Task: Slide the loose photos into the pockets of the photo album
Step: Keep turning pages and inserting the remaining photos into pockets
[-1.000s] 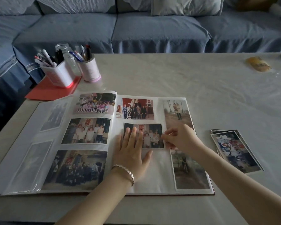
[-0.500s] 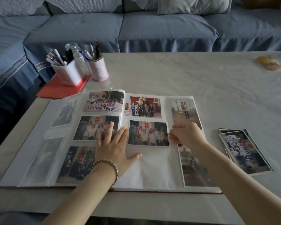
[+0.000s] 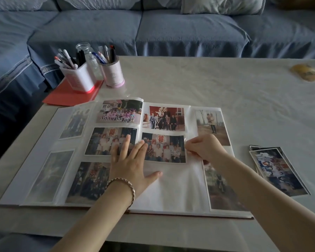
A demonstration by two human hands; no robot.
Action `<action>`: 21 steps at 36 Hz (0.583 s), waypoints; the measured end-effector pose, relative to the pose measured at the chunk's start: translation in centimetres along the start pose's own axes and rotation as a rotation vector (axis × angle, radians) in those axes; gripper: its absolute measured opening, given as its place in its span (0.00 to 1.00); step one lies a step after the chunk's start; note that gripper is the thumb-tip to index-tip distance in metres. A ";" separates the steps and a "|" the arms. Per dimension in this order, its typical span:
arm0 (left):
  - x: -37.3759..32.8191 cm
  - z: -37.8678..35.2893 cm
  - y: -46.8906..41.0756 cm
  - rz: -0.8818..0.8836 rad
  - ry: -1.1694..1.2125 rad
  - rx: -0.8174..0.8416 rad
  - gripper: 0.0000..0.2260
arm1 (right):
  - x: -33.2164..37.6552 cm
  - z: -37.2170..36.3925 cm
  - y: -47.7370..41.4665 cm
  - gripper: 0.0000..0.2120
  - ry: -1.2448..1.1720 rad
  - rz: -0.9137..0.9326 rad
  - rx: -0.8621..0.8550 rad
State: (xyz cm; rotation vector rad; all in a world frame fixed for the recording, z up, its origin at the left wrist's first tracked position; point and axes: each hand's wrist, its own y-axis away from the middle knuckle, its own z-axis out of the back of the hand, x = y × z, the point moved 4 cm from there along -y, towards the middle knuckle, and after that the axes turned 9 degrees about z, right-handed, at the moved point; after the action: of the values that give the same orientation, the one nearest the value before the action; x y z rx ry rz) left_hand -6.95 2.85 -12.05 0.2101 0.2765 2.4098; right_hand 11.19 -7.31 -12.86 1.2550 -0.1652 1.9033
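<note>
The photo album (image 3: 175,190) lies open on the table, most pockets filled with prints. A group photo (image 3: 164,148) with red characters sits in the middle pocket of the right page. My right hand (image 3: 205,148) pinches at that photo's right edge, where the clear pocket film glints. My left hand (image 3: 133,160), with a bracelet on the wrist, rests flat with fingers spread across the album's spine, beside the photo's left edge. Below the group photo the pocket (image 3: 173,182) shows only white. A stack of loose photos (image 3: 276,171) lies on the table right of the album.
Two pen holders (image 3: 78,77) (image 3: 113,73) and a glass jar (image 3: 84,48) stand at the back left, on and beside a red folder (image 3: 69,95). A yellow wrapped item (image 3: 305,72) lies at the far right. A blue sofa (image 3: 171,30) runs behind the table.
My left hand has slid left off the group photo onto the spine, uncovering the photo. My right hand stays pinched at the photo's right edge.
</note>
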 end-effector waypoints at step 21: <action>0.0 0.0 0.0 -0.007 0.066 -0.029 0.37 | -1.2 -1.0 0.6 0.04 -0.065 0.094 -0.216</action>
State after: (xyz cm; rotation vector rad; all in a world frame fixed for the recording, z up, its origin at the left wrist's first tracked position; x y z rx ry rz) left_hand -6.97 2.87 -12.10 0.1163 0.2720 2.4153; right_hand 10.23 -7.87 -14.16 1.1801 -0.4589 1.8682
